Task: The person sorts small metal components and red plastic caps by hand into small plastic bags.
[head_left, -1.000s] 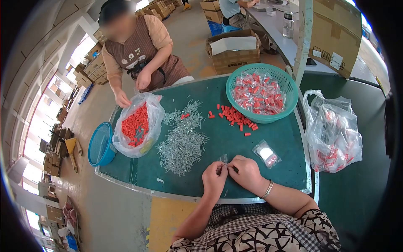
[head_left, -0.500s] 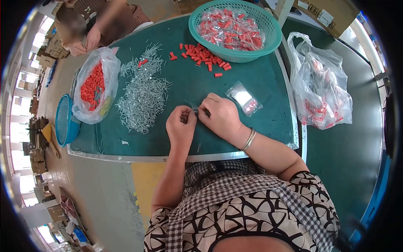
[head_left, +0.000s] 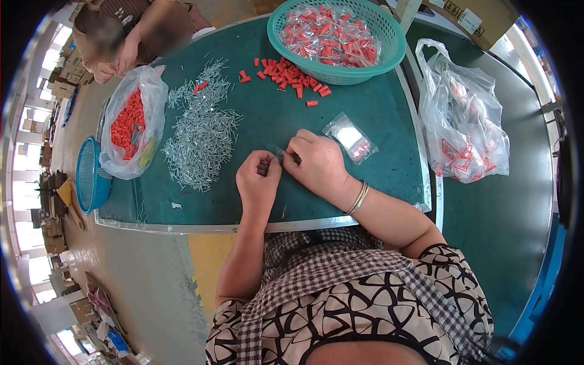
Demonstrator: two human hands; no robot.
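Note:
My left hand (head_left: 258, 179) and my right hand (head_left: 319, 159) meet near the front of the green table, fingers curled in a pinch. Between their fingertips a bit of a small clear plastic bag (head_left: 275, 149) shows; the rest of it is hidden by the fingers. To the left lies a heap of thin silver metal pins or nails (head_left: 201, 149). Short red plastic tubes (head_left: 292, 76) are scattered beyond my hands. Just right of my right hand is a packet of small clear bags (head_left: 351, 139), with a white patch and something red on it.
A green basket (head_left: 340, 77) at the back holds bagged red pieces. At left are an open plastic bag (head_left: 156, 100) of red pieces and a blue basket (head_left: 91, 176). A white carrier bag (head_left: 465, 134) lies at right. Across the table are another person's hands (head_left: 115, 66).
The whole view has shifted slightly. My hands stay together in the same pinch, and a little more of the clear bag shows above my fingertips.

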